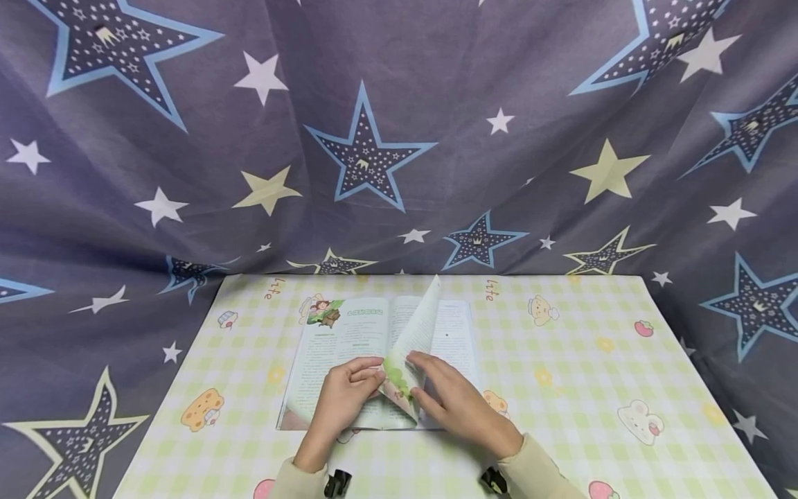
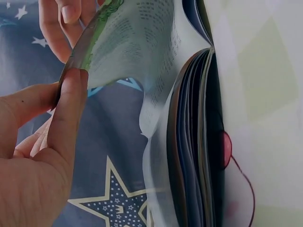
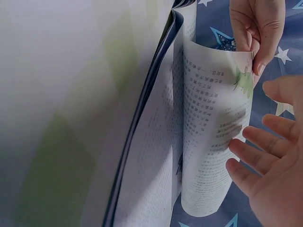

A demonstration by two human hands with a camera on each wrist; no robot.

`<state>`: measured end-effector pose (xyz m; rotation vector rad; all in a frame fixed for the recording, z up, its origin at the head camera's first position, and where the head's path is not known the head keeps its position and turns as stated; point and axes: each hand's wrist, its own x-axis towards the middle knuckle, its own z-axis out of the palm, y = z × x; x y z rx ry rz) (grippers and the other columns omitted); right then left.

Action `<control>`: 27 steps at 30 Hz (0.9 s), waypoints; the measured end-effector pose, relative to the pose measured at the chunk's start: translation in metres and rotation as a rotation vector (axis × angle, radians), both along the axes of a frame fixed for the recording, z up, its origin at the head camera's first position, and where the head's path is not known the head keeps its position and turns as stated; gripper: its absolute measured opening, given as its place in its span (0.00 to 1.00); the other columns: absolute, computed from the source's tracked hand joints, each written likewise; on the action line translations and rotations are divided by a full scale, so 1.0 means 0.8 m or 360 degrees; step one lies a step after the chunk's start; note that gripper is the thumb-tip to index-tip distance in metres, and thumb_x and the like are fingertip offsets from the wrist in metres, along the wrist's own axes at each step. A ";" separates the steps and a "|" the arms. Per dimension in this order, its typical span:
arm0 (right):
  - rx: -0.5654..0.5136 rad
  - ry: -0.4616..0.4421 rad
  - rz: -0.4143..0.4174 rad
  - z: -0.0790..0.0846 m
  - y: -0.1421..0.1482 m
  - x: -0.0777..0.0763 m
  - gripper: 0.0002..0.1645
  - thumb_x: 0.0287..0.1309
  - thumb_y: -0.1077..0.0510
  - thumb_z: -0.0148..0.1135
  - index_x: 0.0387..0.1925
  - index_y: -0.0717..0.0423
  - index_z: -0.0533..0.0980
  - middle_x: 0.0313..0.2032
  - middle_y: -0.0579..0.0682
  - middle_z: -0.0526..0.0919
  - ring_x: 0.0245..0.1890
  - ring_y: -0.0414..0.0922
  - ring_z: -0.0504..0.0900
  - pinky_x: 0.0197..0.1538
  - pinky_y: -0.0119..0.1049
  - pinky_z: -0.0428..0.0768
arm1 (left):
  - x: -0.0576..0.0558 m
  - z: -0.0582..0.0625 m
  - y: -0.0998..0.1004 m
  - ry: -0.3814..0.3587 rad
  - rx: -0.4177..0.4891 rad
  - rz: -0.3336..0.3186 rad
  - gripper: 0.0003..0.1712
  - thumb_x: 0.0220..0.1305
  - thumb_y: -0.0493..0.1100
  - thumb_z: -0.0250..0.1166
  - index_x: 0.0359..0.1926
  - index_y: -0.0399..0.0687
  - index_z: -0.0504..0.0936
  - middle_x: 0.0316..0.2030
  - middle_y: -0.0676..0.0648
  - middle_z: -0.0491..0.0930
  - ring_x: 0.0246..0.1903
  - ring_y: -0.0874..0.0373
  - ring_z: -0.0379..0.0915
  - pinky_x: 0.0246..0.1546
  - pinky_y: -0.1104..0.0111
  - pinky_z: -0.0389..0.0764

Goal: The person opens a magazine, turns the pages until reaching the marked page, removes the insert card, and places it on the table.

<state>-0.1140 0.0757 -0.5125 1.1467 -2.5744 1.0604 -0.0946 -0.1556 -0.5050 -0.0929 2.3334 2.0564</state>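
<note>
An open book (image 1: 324, 381) lies on the table with one page (image 1: 419, 333) lifted and curving up from the middle. My left hand (image 1: 350, 389) pinches the lifted page at its edge between thumb and fingers, plain in the left wrist view, where the page (image 2: 128, 47) bends away from the stack. My right hand (image 1: 454, 395) is on the other side of that page. Its fingers (image 3: 258, 146) are spread and loosely extended, fingertips right at the page's printed face (image 3: 213, 118). Green artwork shows near the pinched edge.
A checked tablecloth (image 1: 580, 416) with cartoon animals and strawberries covers the table. Behind and beside the table hangs a dark curtain (image 1: 436, 62) printed with stars. A black strap piece (image 1: 337, 483) sits at the left wrist, another (image 1: 494, 479) at the right.
</note>
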 end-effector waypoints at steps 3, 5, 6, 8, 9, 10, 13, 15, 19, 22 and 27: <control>0.0000 0.0020 -0.0006 0.000 0.001 0.001 0.33 0.69 0.54 0.62 0.70 0.58 0.65 0.67 0.54 0.71 0.68 0.47 0.69 0.68 0.45 0.70 | 0.001 0.001 -0.004 -0.0013 0.0000 0.0019 0.17 0.62 0.38 0.72 0.50 0.36 0.85 0.37 0.41 0.87 0.36 0.50 0.86 0.34 0.68 0.87; 0.0005 0.0023 -0.0012 -0.001 0.001 0.001 0.34 0.69 0.54 0.63 0.71 0.59 0.64 0.67 0.55 0.71 0.68 0.48 0.69 0.68 0.46 0.70 | 0.002 0.002 -0.009 -0.0026 0.0007 0.0044 0.16 0.62 0.38 0.72 0.50 0.35 0.85 0.37 0.41 0.87 0.36 0.51 0.86 0.35 0.68 0.87; 0.0013 0.0014 -0.0016 -0.001 0.001 0.001 0.35 0.68 0.54 0.63 0.71 0.59 0.64 0.67 0.55 0.70 0.68 0.48 0.69 0.68 0.46 0.70 | 0.002 0.002 -0.013 -0.0033 0.0013 0.0065 0.16 0.62 0.37 0.71 0.50 0.35 0.85 0.36 0.41 0.87 0.36 0.51 0.86 0.35 0.68 0.87; 0.0047 -0.0008 -0.0026 -0.003 0.001 0.001 0.37 0.67 0.53 0.64 0.71 0.60 0.63 0.68 0.56 0.69 0.68 0.49 0.68 0.69 0.46 0.69 | 0.004 0.003 -0.023 -0.0046 0.0007 0.0122 0.15 0.63 0.36 0.71 0.50 0.35 0.85 0.37 0.40 0.87 0.36 0.52 0.86 0.36 0.69 0.87; 0.0070 -0.0025 -0.0032 -0.003 0.002 0.002 0.38 0.67 0.52 0.65 0.72 0.60 0.62 0.68 0.56 0.69 0.68 0.49 0.67 0.70 0.45 0.68 | 0.005 0.003 -0.029 -0.0053 -0.0008 0.0155 0.15 0.63 0.36 0.71 0.50 0.35 0.85 0.37 0.41 0.87 0.35 0.53 0.86 0.36 0.69 0.87; 0.0099 -0.0039 -0.0037 -0.004 0.002 0.002 0.40 0.66 0.52 0.66 0.72 0.61 0.61 0.68 0.57 0.68 0.69 0.50 0.67 0.70 0.45 0.67 | 0.006 0.003 -0.036 -0.0059 -0.0029 0.0191 0.15 0.63 0.36 0.70 0.50 0.35 0.85 0.37 0.41 0.87 0.35 0.54 0.86 0.36 0.69 0.87; 0.0201 -0.0069 -0.0030 -0.006 0.002 0.002 0.46 0.62 0.49 0.69 0.73 0.61 0.59 0.69 0.57 0.67 0.69 0.51 0.66 0.71 0.46 0.65 | 0.011 0.002 -0.056 -0.0081 -0.0107 0.0280 0.14 0.64 0.36 0.70 0.51 0.36 0.85 0.38 0.41 0.87 0.34 0.57 0.86 0.35 0.70 0.87; 0.0264 -0.0080 -0.0003 -0.006 0.001 0.002 0.49 0.60 0.47 0.71 0.74 0.62 0.59 0.69 0.58 0.67 0.69 0.52 0.65 0.72 0.47 0.64 | 0.016 0.002 -0.070 -0.0094 -0.0155 0.0320 0.15 0.64 0.35 0.69 0.51 0.36 0.85 0.38 0.41 0.87 0.34 0.57 0.86 0.35 0.70 0.87; 0.0382 -0.0062 0.0077 -0.007 -0.005 0.003 0.50 0.58 0.46 0.72 0.73 0.62 0.61 0.70 0.60 0.66 0.70 0.56 0.64 0.71 0.52 0.64 | 0.029 0.002 -0.096 -0.0145 -0.0232 0.0401 0.16 0.65 0.36 0.69 0.53 0.37 0.84 0.40 0.40 0.87 0.35 0.59 0.86 0.35 0.71 0.86; 0.0488 -0.0014 0.0127 -0.008 -0.011 0.005 0.51 0.56 0.43 0.73 0.72 0.61 0.62 0.70 0.60 0.65 0.70 0.58 0.63 0.71 0.54 0.63 | 0.038 0.003 -0.111 -0.0197 -0.0283 0.0467 0.17 0.65 0.39 0.69 0.54 0.40 0.84 0.41 0.42 0.87 0.35 0.61 0.85 0.36 0.72 0.86; 0.0664 0.0081 0.0192 -0.014 -0.023 0.009 0.52 0.54 0.39 0.73 0.72 0.59 0.63 0.70 0.62 0.65 0.70 0.60 0.63 0.71 0.54 0.63 | 0.048 0.003 -0.129 -0.0220 -0.0373 0.0577 0.20 0.67 0.44 0.69 0.57 0.42 0.82 0.43 0.42 0.87 0.37 0.65 0.84 0.36 0.78 0.83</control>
